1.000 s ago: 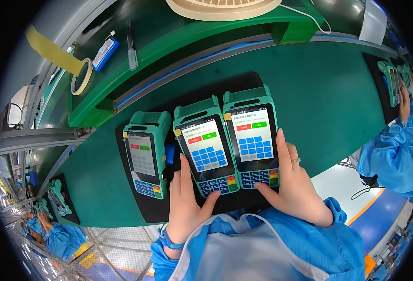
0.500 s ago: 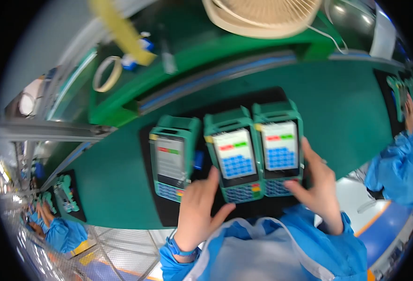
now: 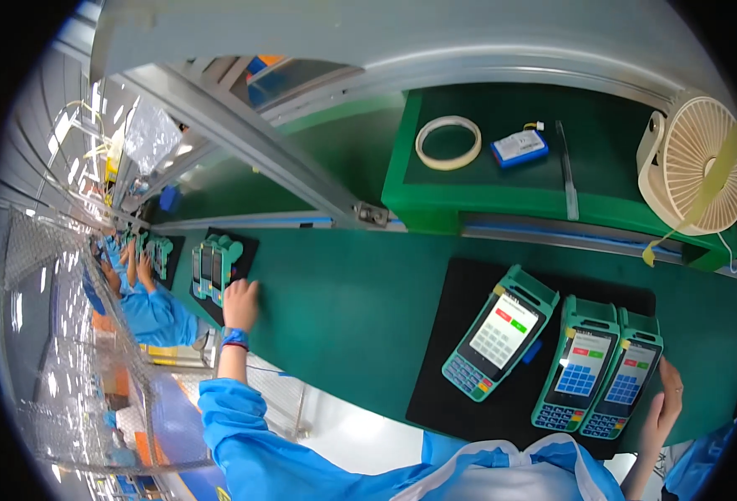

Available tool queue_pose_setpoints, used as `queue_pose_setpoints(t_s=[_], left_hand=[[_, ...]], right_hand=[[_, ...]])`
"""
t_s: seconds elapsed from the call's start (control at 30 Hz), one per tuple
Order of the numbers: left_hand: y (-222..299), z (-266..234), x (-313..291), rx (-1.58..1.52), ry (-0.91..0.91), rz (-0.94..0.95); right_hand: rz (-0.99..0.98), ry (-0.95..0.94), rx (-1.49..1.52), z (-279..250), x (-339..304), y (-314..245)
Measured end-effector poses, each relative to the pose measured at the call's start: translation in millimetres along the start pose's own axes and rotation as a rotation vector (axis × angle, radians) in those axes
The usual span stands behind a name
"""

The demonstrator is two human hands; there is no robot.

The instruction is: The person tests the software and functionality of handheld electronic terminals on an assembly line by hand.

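Observation:
My left hand (image 3: 240,305) reaches far out to the left over the green bench, beside a group of green-cased handheld payment terminals (image 3: 210,265) on a black mat. Its fingers look loosely bent, with nothing seen in them. My right hand (image 3: 665,405) is open, fingers stretched along the right edge of the rightmost payment terminal (image 3: 623,384). Close against that one stands a middle payment terminal (image 3: 581,376). A third payment terminal (image 3: 495,334) lies tilted, apart from them to the left. All three have lit screens and lie on a black mat (image 3: 437,388).
A green raised shelf (image 3: 485,196) behind the bench bears a tape roll (image 3: 449,143), a blue battery pack (image 3: 519,148), a clear-tipped thin tool (image 3: 567,171) and a beige fan (image 3: 702,167). A metal post (image 3: 251,138) slants at left. Co-workers in blue (image 3: 155,313) sit farther left.
The view has swung left. My left hand has left the near terminals and stretched out leftward. The left terminal now lies tilted the other way; my right hand stays by the rightmost one.

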State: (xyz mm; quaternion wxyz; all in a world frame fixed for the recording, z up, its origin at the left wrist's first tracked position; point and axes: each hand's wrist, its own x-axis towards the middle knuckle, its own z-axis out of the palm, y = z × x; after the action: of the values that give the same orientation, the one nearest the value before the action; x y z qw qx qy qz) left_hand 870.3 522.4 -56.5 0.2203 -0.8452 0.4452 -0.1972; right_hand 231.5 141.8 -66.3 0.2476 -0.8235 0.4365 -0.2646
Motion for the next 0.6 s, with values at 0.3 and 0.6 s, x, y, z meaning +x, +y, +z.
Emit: queue_pose_setpoints(t_s=[0.3, 0.6], left_hand=[[-54, 24, 5, 0.162, -0.188, 0.232], [-63, 42, 9, 0.214, -0.288, 0.102]], right_hand=[[0.073, 0.154, -0.7, -9, -60, 40], [0.168, 0.376, -0.423, 8, -65, 43]])
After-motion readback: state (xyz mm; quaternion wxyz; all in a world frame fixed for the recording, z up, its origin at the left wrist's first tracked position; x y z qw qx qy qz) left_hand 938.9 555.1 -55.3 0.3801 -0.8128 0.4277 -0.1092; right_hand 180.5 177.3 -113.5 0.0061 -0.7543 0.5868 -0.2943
